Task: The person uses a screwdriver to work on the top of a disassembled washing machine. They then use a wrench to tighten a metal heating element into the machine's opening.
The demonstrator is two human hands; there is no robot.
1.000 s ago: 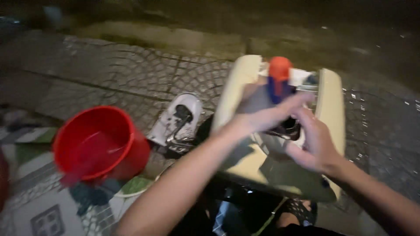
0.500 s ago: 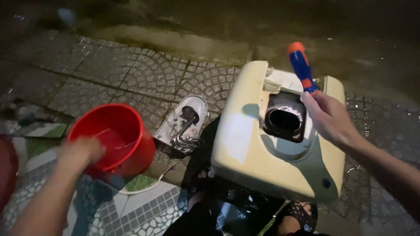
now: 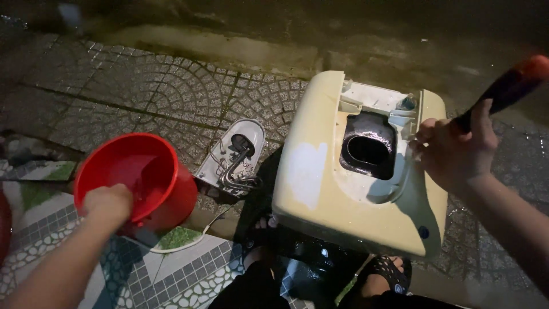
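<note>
1. Red plastic bucket (image 3: 137,177) standing on the patterned tile floor (image 3: 171,269) at lower left, mouth up, inside looking wet, though too dim to tell any water level.
2. Left hand (image 3: 108,203) resting on the near rim of the bucket, grip closing over the rim, fingers curled together on the edge.
3. Right hand (image 3: 454,151) hovering at the right edge of the cream plastic casing (image 3: 320,189), grip clamped on the screwdriver (image 3: 506,88), dark shaft end hidden in the fist, red-orange handle tip pointing up and to the right.
4. Lying tilted in the middle, cream casing showing a dark oval opening (image 3: 369,150) in a black recess, with white inner plastic parts (image 3: 377,100) just above it.
5. Touching or nearly touching the white parts beside the opening, fingertips of the right hand; exact contact hard to tell.
6. Lying on the grey cobbled paving (image 3: 171,97) between bucket and casing, small white cover plate (image 3: 243,146) carrying a coiled metal element (image 3: 234,174), apart from both hands.
7. Running across the tiles just below the bucket, thin white cord (image 3: 183,243).
8. Showing under the casing at the bottom edge, dark sandalled foot (image 3: 383,272) and dark clothing.
</note>
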